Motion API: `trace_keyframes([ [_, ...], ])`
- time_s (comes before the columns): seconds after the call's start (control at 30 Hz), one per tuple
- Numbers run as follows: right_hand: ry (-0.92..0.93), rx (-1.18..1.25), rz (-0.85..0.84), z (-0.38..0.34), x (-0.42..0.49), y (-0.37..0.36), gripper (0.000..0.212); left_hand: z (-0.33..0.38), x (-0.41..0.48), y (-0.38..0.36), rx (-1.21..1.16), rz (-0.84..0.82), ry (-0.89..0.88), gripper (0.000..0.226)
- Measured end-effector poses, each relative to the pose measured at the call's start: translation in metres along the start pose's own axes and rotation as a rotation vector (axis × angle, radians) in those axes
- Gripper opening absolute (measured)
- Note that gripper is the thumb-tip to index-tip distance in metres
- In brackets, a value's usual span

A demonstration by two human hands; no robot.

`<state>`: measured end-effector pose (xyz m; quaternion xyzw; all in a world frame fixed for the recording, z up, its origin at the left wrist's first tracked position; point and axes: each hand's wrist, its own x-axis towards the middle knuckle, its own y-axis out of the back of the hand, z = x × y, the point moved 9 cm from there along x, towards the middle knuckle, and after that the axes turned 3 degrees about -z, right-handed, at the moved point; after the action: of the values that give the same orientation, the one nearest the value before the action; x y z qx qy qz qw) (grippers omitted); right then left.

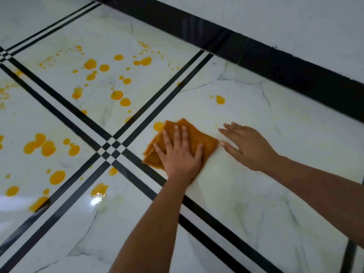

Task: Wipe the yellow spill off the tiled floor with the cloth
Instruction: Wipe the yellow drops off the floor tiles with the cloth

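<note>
An orange folded cloth (199, 137) lies flat on the white tiled floor (256, 194). My left hand (180, 154) presses down on it with straight, spread fingers. A yellow drop (158, 126) touches the cloth's far left corner. My right hand (247, 144) rests flat on the bare tile just right of the cloth, fingers straight. Yellow spill drops (118, 95) are scattered over the tile beyond, a pair of drops (220, 99) lies farther ahead of my right hand, and larger blobs (46, 147) sit on the left tile.
Black double stripes (110, 146) cross between the tiles just left of the cloth. A black skirting band (275, 62) runs along the white wall at the top right. More yellow puddles (99, 190) lie on the near tile, beside a bright glare.
</note>
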<state>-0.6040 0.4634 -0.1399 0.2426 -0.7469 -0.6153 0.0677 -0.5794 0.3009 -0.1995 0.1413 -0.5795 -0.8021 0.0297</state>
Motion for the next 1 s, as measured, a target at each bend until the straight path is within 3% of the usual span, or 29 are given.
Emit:
trace_keyframes([
  [0.07,-0.081,0.034,0.052,0.015,-0.004,0.004,0.074,-0.009,0.01,0.006,-0.038,0.027,0.139,0.072],
  [0.1,-0.111,0.039,0.064,0.022,-0.006,0.005,0.074,0.001,0.006,0.005,-0.038,0.022,0.127,0.072],
  [0.2,-0.147,0.012,0.064,0.04,-0.006,0.003,0.073,0.041,-0.012,-0.007,0.058,-0.038,-0.17,0.071],
  [0.27,-0.199,0.016,0.07,0.055,-0.003,0.003,0.07,0.043,0.006,-0.008,0.065,-0.053,-0.225,0.07],
  [0.4,-0.229,0.034,0.082,0.077,0.009,0.004,0.069,0.038,0.035,-0.001,-0.094,0.027,0.116,0.07],
  [0.43,-0.228,0.037,0.091,0.082,0.012,0.005,0.07,0.051,0.027,-0.002,-0.096,0.036,0.1,0.068],
  [0.57,-0.336,0.074,0.174,0.106,0.019,0.007,0.06,0.101,0.01,-0.019,0.042,-0.033,-0.254,0.068],
  [0.77,-0.378,0.143,0.203,0.122,0.025,-0.002,0.058,0.098,0.096,-0.01,-0.041,0.009,0.064,0.073],
  [0.93,-0.415,0.054,0.191,0.144,0.027,-0.009,0.074,0.108,0.074,-0.012,0.084,-0.029,-0.188,0.067],
  [1.0,-0.418,0.028,0.173,0.145,0.026,-0.013,0.072,0.105,0.079,-0.014,0.104,-0.072,-0.189,0.07],
])
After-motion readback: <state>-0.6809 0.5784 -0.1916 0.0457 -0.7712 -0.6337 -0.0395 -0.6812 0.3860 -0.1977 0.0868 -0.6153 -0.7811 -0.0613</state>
